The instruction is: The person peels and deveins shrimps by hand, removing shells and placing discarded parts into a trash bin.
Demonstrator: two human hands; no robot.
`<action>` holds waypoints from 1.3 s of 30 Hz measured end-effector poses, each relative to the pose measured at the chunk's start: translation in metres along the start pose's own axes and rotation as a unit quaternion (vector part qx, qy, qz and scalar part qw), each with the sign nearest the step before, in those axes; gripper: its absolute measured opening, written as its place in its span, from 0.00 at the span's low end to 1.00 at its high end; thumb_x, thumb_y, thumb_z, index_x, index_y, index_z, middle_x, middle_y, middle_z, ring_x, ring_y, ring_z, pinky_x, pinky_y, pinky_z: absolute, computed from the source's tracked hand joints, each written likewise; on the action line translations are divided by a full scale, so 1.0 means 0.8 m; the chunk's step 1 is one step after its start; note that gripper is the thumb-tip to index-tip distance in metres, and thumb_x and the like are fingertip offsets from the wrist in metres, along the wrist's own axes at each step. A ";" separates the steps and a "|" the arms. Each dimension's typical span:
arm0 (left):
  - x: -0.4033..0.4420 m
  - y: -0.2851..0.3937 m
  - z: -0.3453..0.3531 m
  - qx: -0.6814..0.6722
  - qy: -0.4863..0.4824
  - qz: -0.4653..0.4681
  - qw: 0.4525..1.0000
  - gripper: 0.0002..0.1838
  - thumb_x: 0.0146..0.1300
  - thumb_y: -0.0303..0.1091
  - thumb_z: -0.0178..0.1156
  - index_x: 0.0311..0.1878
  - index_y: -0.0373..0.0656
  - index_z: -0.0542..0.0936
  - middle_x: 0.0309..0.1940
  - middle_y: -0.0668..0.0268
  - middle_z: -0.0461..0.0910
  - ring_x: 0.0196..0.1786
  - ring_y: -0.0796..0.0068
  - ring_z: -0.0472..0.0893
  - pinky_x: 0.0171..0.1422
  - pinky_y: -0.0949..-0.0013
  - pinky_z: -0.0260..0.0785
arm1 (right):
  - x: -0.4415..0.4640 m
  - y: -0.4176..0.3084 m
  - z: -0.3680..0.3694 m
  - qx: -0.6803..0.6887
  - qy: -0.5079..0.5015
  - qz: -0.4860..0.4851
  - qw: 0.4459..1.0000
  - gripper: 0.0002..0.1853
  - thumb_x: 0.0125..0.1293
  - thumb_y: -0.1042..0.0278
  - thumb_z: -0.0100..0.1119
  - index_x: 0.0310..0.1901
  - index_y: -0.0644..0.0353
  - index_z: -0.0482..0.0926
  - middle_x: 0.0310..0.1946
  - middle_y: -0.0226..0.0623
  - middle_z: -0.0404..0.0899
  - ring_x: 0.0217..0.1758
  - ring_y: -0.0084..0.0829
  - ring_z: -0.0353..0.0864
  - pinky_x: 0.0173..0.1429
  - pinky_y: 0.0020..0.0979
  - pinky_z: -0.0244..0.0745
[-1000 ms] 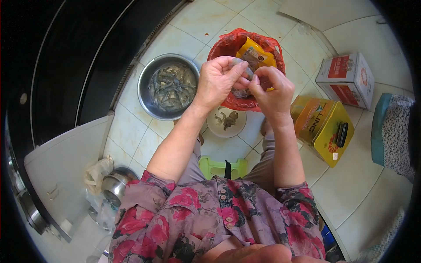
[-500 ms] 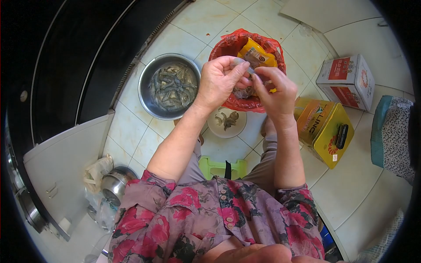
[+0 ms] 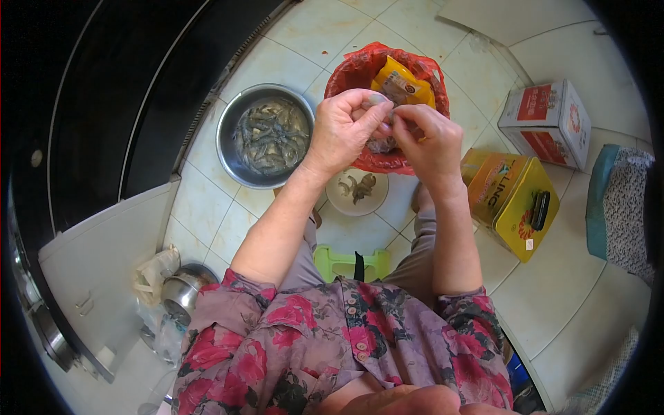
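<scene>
Between my two hands is a small greyish shrimp (image 3: 378,99), mostly covered by fingers. My left hand (image 3: 346,131) is closed around its body, thumb on top. The thumb and index finger of my right hand (image 3: 434,138) pinch at its other end, fingertips almost touching those of the left. Both hands are above a bin lined with a red plastic bag (image 3: 432,63), which holds a yellow packet (image 3: 404,81) and other waste. A steel basin (image 3: 223,142) of whole grey shrimp in water stands to the left. Below the hands, a white plate (image 3: 377,204) carries several shrimp.
A green plastic stool (image 3: 332,263) is between my legs. On the right are a yellow tin (image 3: 529,225) with a black handle, a red-and-white carton (image 3: 546,124) and a teal-edged patterned item (image 3: 622,207). Metal pots (image 3: 185,289) and plastic bags (image 3: 151,277) lie at lower left.
My right hand has shifted slightly left, its fingertips now closer to my left hand's. Less of the shrimp shows between the fingers.
</scene>
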State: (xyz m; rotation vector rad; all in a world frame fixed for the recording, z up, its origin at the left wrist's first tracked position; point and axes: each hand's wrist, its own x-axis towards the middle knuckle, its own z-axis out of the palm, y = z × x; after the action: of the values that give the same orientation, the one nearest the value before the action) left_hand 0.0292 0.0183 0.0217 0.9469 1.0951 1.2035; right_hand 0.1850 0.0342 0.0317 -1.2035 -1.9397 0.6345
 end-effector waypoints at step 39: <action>-0.001 0.001 -0.009 0.002 -0.015 -0.009 1.000 0.09 0.66 0.30 0.60 0.43 0.33 0.81 0.33 0.65 0.83 0.33 0.78 0.83 0.39 0.76 0.79 | 0.005 -0.003 0.002 -0.001 -0.016 -0.060 0.998 0.05 0.55 0.74 0.64 0.34 0.62 0.79 0.29 0.39 0.81 0.31 0.39 0.82 0.36 0.33 0.77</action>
State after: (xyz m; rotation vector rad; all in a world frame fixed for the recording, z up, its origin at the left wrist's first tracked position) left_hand 0.0218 0.0173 0.0208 0.9532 1.0796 1.1685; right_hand 0.1812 0.0371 0.0339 -1.0752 -2.0222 0.5926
